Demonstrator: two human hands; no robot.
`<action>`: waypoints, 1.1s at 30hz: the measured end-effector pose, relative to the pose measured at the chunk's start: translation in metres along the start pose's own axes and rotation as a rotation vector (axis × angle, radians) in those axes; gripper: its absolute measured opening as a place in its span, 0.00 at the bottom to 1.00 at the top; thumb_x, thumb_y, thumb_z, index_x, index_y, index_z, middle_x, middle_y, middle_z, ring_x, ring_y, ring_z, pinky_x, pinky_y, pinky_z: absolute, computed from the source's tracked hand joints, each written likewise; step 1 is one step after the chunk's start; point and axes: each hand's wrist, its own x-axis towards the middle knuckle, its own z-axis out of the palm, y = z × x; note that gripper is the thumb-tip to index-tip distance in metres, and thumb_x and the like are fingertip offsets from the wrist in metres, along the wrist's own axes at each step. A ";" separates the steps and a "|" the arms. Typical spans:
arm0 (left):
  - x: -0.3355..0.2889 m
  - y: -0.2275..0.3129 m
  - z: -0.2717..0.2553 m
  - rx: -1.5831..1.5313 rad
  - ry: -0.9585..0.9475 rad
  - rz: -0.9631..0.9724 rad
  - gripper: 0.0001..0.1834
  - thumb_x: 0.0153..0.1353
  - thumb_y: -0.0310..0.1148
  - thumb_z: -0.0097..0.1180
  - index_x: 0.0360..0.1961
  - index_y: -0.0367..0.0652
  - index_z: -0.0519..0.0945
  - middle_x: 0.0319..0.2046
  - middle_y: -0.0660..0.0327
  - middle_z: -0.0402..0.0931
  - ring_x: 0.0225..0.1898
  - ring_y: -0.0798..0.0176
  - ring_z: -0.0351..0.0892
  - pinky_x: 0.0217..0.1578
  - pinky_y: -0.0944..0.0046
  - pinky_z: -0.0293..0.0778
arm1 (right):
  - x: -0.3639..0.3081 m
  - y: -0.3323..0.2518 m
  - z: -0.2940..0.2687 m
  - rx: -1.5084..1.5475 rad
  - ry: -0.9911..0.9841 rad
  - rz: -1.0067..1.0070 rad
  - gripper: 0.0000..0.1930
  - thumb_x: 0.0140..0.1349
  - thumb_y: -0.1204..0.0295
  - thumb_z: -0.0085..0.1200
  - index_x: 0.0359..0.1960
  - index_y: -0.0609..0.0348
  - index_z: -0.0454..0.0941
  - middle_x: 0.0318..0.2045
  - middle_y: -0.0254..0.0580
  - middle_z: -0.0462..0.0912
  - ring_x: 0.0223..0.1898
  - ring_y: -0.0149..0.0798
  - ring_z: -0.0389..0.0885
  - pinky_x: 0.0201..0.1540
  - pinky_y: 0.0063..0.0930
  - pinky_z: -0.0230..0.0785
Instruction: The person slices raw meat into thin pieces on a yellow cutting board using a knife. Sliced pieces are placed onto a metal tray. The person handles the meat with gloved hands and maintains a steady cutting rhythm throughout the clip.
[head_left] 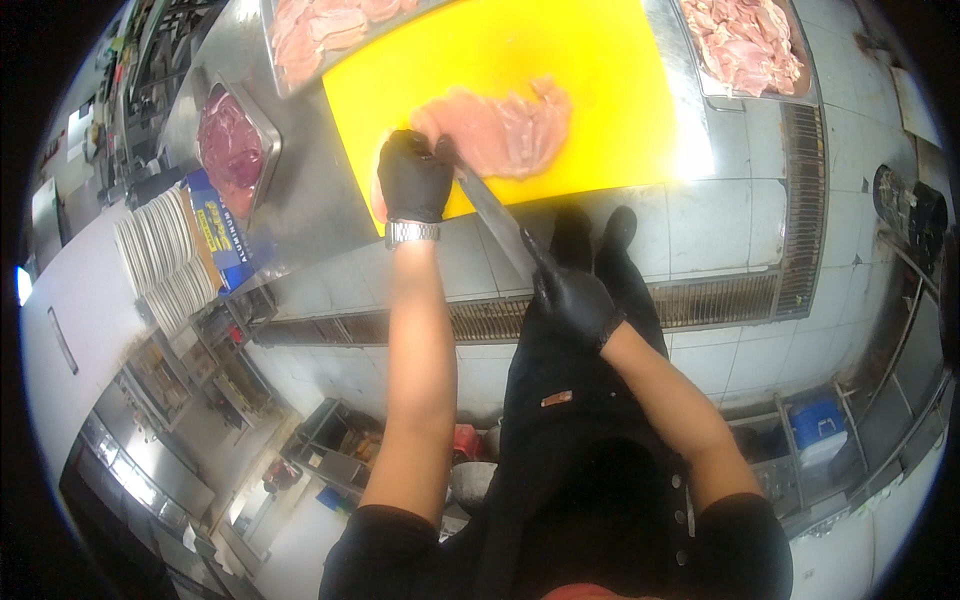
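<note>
Gripping a knife [497, 222] by its handle end, the black-gloved right hand [572, 300] is closed, with its index finger stretched along the blade's back. The blade slants up and to the left, across the near edge of a yellow cutting board [610, 60], and its tip end lies just beside the left hand. That left hand [415, 178], also in a black glove, has its fingers curled down over the left end of the raw meat [500, 130]; whether it pinches the meat or only presses it, I cannot tell. A silver wristwatch [412, 232] circles the left wrist.

The meat, pale pink and spread flat, lies on the near part of the board, left of its middle, and a strip of it shows on the left side of the hand.

The board rests on a metal surface [320, 195]. Beyond its far left edge are pale meat pieces [330, 25] in a tray; further left, a smaller tray holds dark red meat [230, 145]. More pale pieces [745, 45] fill a tray at the upper right. Near the left edge stand stacked plates [165, 265] beside a blue box [230, 240].
</note>
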 end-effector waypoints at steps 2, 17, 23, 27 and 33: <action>0.002 -0.001 -0.005 0.023 -0.010 -0.003 0.17 0.63 0.41 0.70 0.38 0.36 0.83 0.34 0.50 0.86 0.34 0.46 0.85 0.41 0.53 0.80 | -0.012 0.000 -0.001 0.013 -0.015 0.020 0.42 0.73 0.69 0.53 0.85 0.35 0.47 0.25 0.63 0.82 0.23 0.63 0.82 0.32 0.57 0.75; -0.016 -0.027 0.001 -0.270 0.059 0.092 0.20 0.69 0.28 0.65 0.61 0.38 0.83 0.56 0.49 0.85 0.50 0.54 0.87 0.52 0.62 0.82 | 0.049 -0.023 -0.027 -0.056 0.156 -0.145 0.38 0.76 0.70 0.49 0.84 0.45 0.50 0.30 0.63 0.85 0.30 0.66 0.84 0.38 0.58 0.76; -0.016 -0.022 0.004 -0.393 0.058 0.050 0.19 0.69 0.28 0.66 0.60 0.37 0.82 0.56 0.49 0.85 0.51 0.55 0.87 0.52 0.62 0.82 | 0.067 -0.030 -0.017 -0.082 0.266 -0.227 0.37 0.75 0.70 0.49 0.84 0.47 0.51 0.28 0.64 0.84 0.26 0.64 0.83 0.34 0.55 0.75; -0.014 -0.018 0.006 -0.264 0.105 0.087 0.20 0.67 0.30 0.67 0.58 0.36 0.83 0.55 0.48 0.86 0.53 0.49 0.87 0.55 0.58 0.81 | 0.076 -0.034 -0.010 -0.053 0.300 -0.228 0.37 0.74 0.71 0.50 0.84 0.48 0.51 0.27 0.63 0.84 0.24 0.63 0.82 0.32 0.55 0.75; -0.001 -0.014 0.009 -0.062 0.156 0.020 0.21 0.68 0.39 0.65 0.55 0.36 0.85 0.52 0.43 0.87 0.52 0.41 0.87 0.57 0.51 0.80 | 0.068 -0.041 -0.006 -0.089 0.276 -0.168 0.38 0.72 0.73 0.52 0.83 0.50 0.54 0.29 0.63 0.83 0.28 0.63 0.81 0.38 0.56 0.74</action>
